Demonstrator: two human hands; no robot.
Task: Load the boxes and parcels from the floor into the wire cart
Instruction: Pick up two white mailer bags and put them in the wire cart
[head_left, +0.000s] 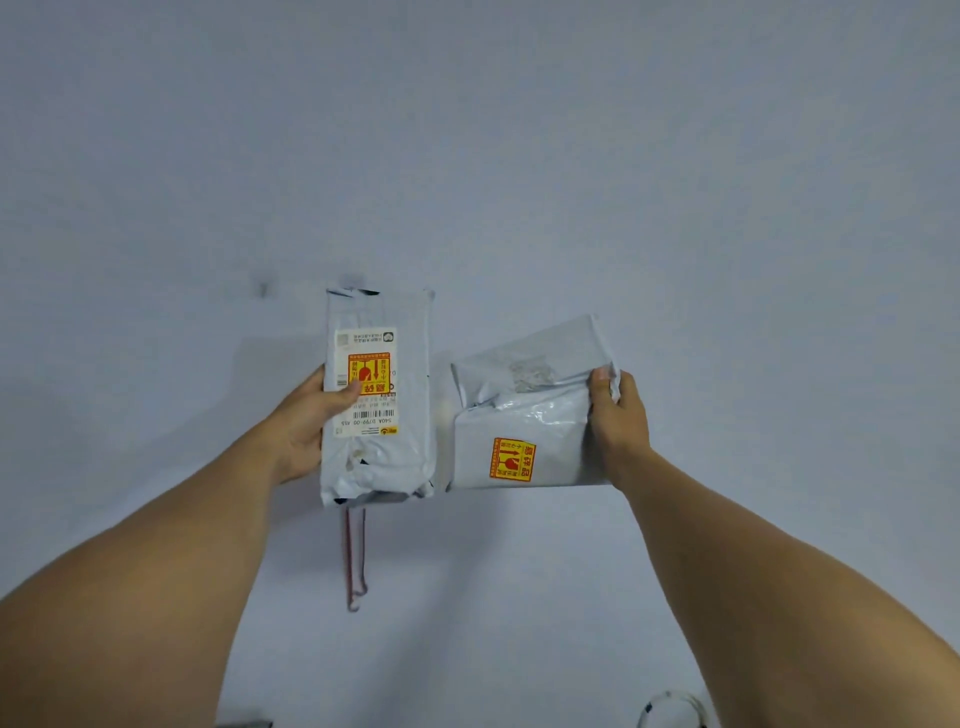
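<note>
**A:** A person holds two grey plastic mailers over a pale floor, one in each bare hand. Why one apiece?

**B:** Likely to save a trip to the cart. The left hand is closed on the left edge of the tall parcel, thumb pressed across its shipping label, the other fingers hidden behind. That side grip keeps the long bag upright and the label facing the wearer.

**A:** And the right?

**B:** The right hand is clenched on the right side of the squat parcel, bunching the loose plastic near its folded top. The slack film gives the only easy handle on that softer, bulkier bag.

**A:** Both carry a yellow-and-red sticker.

**B:** Yes; the fragile sticker on the squat one sits low on its face, and a similar one lies on the other's label. Gentle setting-down seems wise.

**A:** Are the two parcels touching?

**B:** Just beside each other, a narrow gap between. Thin red cords hang below the tall parcel; whether they are attached to it, I cannot tell.

**A:** The wire cart?

**B:** Not in view. Both parcels appear lifted and not yet loaded.
</note>
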